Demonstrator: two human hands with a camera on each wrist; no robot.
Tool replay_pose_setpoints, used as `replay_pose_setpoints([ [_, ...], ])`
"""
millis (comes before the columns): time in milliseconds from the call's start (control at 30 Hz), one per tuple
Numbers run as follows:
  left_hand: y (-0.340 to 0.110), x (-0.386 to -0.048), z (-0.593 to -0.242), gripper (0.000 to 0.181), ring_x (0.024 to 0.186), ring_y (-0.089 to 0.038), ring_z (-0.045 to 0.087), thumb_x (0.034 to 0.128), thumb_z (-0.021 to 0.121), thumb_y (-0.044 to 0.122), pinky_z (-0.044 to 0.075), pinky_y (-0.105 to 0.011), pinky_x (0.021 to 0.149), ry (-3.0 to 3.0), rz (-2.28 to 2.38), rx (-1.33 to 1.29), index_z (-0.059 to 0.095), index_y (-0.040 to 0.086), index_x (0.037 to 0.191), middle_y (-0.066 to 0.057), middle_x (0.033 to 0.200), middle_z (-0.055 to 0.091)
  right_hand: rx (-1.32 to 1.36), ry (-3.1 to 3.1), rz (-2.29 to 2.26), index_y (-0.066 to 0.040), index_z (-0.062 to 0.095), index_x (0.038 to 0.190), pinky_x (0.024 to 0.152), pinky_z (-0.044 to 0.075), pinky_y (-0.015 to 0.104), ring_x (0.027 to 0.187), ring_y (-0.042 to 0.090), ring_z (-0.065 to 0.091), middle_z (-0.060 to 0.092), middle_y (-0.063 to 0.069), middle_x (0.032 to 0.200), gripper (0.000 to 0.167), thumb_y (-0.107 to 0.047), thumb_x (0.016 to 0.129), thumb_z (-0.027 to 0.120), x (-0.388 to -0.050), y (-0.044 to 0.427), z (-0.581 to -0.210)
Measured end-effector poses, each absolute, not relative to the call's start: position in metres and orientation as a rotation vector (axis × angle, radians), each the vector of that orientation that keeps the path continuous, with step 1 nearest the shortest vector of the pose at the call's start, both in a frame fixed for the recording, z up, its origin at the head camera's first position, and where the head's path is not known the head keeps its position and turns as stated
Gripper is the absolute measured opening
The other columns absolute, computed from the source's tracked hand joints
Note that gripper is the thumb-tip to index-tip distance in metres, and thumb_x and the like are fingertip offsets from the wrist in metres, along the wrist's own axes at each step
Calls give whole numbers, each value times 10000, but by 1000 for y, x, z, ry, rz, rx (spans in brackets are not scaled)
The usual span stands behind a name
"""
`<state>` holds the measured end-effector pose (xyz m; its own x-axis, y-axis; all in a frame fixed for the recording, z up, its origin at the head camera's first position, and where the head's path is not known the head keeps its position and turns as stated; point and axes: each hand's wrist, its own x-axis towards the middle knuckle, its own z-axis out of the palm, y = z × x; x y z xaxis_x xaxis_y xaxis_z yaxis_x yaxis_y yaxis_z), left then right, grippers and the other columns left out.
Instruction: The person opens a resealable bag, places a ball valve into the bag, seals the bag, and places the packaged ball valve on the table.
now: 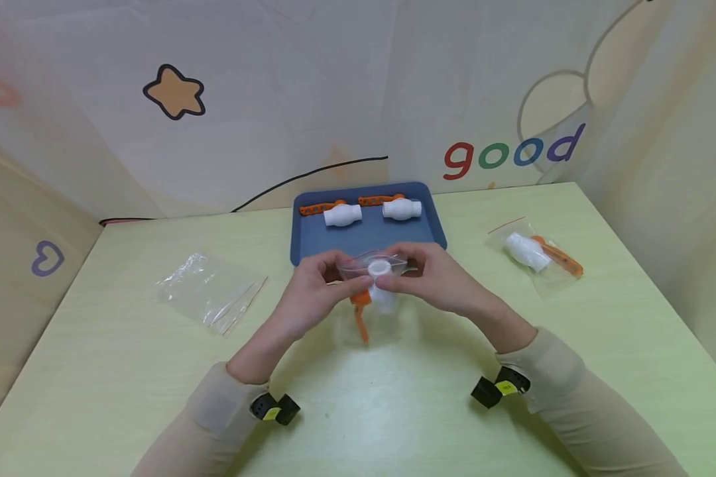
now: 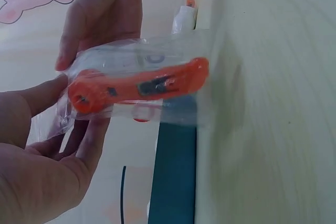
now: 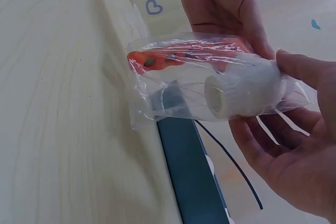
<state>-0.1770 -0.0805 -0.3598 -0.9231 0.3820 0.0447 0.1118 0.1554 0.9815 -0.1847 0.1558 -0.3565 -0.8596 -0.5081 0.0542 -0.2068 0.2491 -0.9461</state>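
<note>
Over the middle of the table, a clear zip bag (image 1: 360,265) holds a white plastic ball valve (image 3: 244,90) with an orange handle (image 2: 152,82). My left hand (image 1: 313,295) pinches the bag near its mouth on the left side, thumb in front and fingers behind. On the other side my right hand (image 1: 447,278) pinches it the same way, its thumb close to the white valve body. The mouth looks parted in the head view, with the white pipe end up near it. The handle points down toward the bag's bottom.
Behind the hands, a blue tray (image 1: 366,238) bears two more ball valves (image 1: 343,215) with orange handles. A flat clear zip bag (image 1: 211,291) lies on the left. To the right lies another bagged valve (image 1: 528,252). A printed curtain (image 1: 274,99) hangs behind the table.
</note>
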Motion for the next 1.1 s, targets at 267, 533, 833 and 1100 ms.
replay_pose_setpoints([
  [267, -83, -176, -359, 421, 1046, -260, 662, 921, 795, 137, 570, -419, 878, 2190, 1831, 467, 568, 45, 1263, -121, 1153, 642, -559, 2305, -1691, -26, 642, 1234, 838, 579, 363, 964, 300, 665, 654, 138, 1163, 299, -166, 982, 718, -185, 157, -354],
  [533, -91, -175, -365, 368, 1089, -268, 610, 914, 795, 122, 554, -389, 851, 2160, 1543, 586, 588, 49, 1210, -83, 1168, 626, -454, 2371, -1751, -1, 619, 1224, 832, 560, 321, 980, 301, 619, 636, 148, 1150, 285, -167, 1000, 678, -187, 162, -351],
  [833, -87, -173, -373, 251, 913, -262, 632, 921, 785, 103, 521, -358, 784, 2191, 1471, 696, 673, 8, 1125, -59, 967, 664, -428, 2353, -1820, 14, 598, 1248, 813, 548, 269, 992, 295, 593, 608, 155, 1177, 302, -146, 1001, 665, -187, 162, -347],
  [1100, -82, -170, -372, 140, 803, -223, 628, 911, 744, 39, 519, -295, 700, 2223, 1492, 699, 657, 12, 1016, -55, 883, 661, -443, 2340, -1806, 19, 587, 1233, 823, 544, 296, 969, 283, 595, 606, 155, 1141, 283, -138, 1007, 655, -186, 161, -348],
])
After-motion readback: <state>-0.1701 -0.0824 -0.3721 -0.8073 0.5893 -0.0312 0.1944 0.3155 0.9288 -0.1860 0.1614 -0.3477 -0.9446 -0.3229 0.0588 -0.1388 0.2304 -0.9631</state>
